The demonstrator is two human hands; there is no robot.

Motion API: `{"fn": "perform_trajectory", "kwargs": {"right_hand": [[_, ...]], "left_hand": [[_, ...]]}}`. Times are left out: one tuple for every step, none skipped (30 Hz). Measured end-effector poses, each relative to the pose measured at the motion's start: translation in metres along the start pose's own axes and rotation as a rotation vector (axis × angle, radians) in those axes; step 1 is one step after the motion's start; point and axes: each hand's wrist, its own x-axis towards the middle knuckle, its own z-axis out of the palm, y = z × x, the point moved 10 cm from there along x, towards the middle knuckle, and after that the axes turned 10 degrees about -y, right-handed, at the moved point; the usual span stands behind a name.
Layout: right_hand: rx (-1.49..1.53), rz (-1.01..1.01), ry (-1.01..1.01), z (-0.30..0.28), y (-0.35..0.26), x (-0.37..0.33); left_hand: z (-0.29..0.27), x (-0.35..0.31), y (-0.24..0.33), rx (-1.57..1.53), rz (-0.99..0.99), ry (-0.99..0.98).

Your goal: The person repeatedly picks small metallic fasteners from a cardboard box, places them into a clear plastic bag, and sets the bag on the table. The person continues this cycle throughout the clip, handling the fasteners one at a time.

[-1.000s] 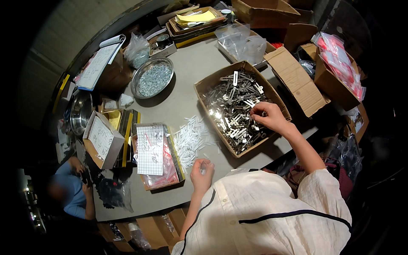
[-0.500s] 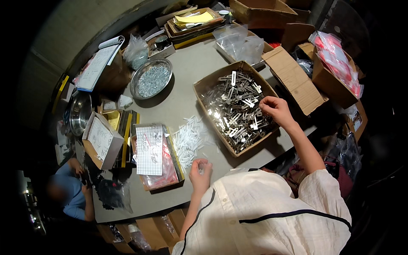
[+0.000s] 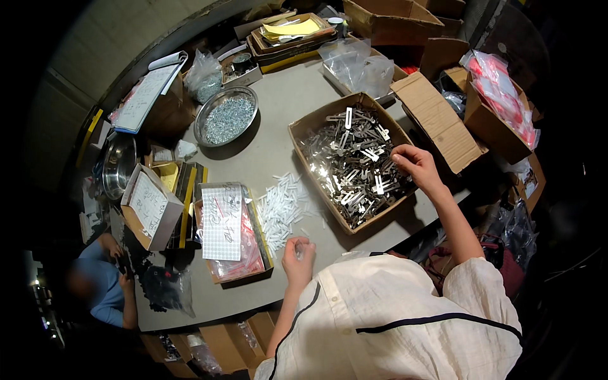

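Observation:
A cardboard box (image 3: 300,147) full of flat, slotted metal pieces (image 3: 354,171) stands on the table at centre right. My right hand (image 3: 415,167) hovers at its right rim, thumb and fingers pinched together; whatever is between them is too small to make out. Near the table's front edge, my left hand (image 3: 299,258) is closed with its fingers curled. What it holds, if anything, is hidden. Just beyond that hand lies a loose heap of small white sticks (image 3: 278,212), left of the metal pieces' box.
A steel bowl (image 3: 253,126) of small shiny metal parts stands farther back. An open box (image 3: 268,261) of red-and-clear packets is left of my left hand. Cartons (image 3: 440,120) crowd the right side. At the far left, a person in blue (image 3: 113,288) sits by the table.
My right hand has shifted slightly right and toward me along the box's rim. My left hand has stayed almost still.

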Motion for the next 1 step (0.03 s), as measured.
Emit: {"fn": "perform_trajectory", "kwargs": {"right_hand": [[-0.016,0.032,0.022,0.0031,-0.0021,-0.0038]], "left_hand": [[-0.0007,-0.0004,-0.0032,0.011,-0.014,-0.010]]}}
